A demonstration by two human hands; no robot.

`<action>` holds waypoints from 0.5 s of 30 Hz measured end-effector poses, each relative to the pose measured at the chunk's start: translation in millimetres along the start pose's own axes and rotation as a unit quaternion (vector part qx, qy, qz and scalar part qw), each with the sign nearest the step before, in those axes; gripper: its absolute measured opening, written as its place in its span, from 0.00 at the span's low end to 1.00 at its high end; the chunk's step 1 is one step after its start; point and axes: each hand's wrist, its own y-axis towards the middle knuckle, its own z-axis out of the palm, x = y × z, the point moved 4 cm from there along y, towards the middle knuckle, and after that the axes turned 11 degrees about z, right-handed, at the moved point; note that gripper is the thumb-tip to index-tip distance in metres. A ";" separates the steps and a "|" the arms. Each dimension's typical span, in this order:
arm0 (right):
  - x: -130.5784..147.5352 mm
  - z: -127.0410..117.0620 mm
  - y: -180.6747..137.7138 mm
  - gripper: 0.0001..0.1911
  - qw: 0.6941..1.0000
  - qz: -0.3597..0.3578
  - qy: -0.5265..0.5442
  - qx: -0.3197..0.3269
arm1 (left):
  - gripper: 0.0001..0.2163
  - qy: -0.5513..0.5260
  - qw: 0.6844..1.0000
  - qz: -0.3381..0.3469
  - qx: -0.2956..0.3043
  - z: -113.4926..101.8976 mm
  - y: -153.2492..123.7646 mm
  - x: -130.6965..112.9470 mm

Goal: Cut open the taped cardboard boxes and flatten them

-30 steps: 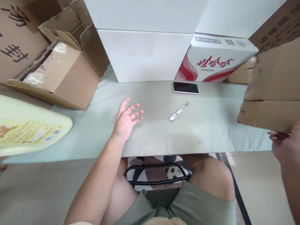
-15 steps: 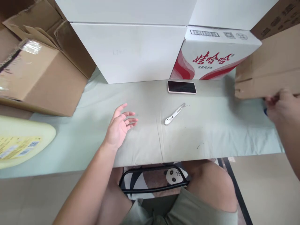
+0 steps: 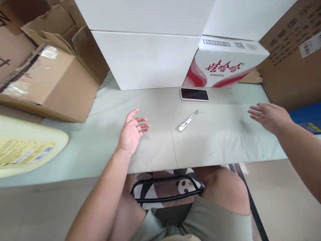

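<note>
— What are the hands doing?
— Both are empty. The left hand [image 3: 132, 132] is open over the tabletop [image 3: 155, 107], fingers loosely spread. The right hand [image 3: 269, 117] is out flat and open at the right, near a brown carton [image 3: 288, 67].
— What's nearest them?
— A white box cutter [image 3: 188, 121] lies on the tabletop between them, apart from both. A phone [image 3: 194, 94] lies just beyond it, by a red-and-white carton [image 3: 225, 63].
— Which step is this?
— A pause between grips, I'd judge. Taking the cutter would call for a reach inward and a pinch along its slim handle, clear of the thin far end.
</note>
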 end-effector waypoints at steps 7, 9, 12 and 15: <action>40.0 102.7 -109.3 0.07 0.970 -0.148 -0.083 0.175 | 0.16 0.049 0.980 0.158 -0.115 -13.9 -6.8 -26.8; 51.4 153.7 -157.6 0.09 0.939 -0.209 -0.117 0.248 | 0.12 0.077 0.952 0.245 -0.164 -25.3 -8.6 -40.7; 70.6 228.5 -241.6 0.10 0.876 -0.305 -0.150 0.341 | 0.10 0.108 0.895 0.355 -0.245 -47.9 -13.6 -60.2; 98.7 289.3 -336.6 0.11 0.747 -0.492 -0.161 0.417 | 0.12 0.120 0.846 0.411 -0.318 -68.6 -21.5 -73.0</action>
